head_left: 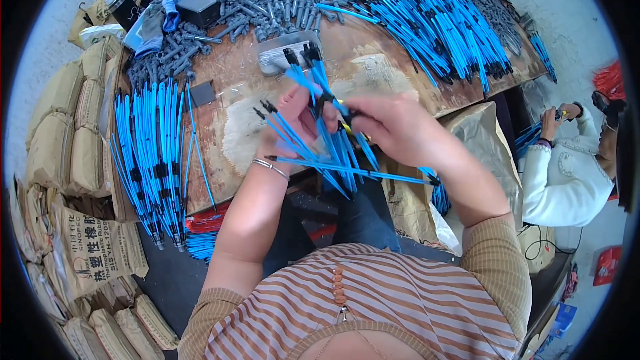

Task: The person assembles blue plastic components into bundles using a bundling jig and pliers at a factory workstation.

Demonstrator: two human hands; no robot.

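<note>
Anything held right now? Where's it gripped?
Left hand: bundle of blue rods, gripped partway along, between the ends. Right hand: at the bundle; blur hides whether it grips.

Brown-striped top [407,293], ribbed tan sleeves [497,257], silvery bangle [272,169].

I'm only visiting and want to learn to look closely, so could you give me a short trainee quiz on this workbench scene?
1. Choose one: what is the left hand holding?
A) a paintbrush
B) thin blue rods with black ends
C) a drinking cup

2. True or false: grey pieces lie heaped on the table, beyond the shallow tray.

3. Fill the gap: a silver-coloured bangle is worn on the ____ wrist.

Key:
1. B
2. True; the heap covers much of the far part.
3. Left
</note>
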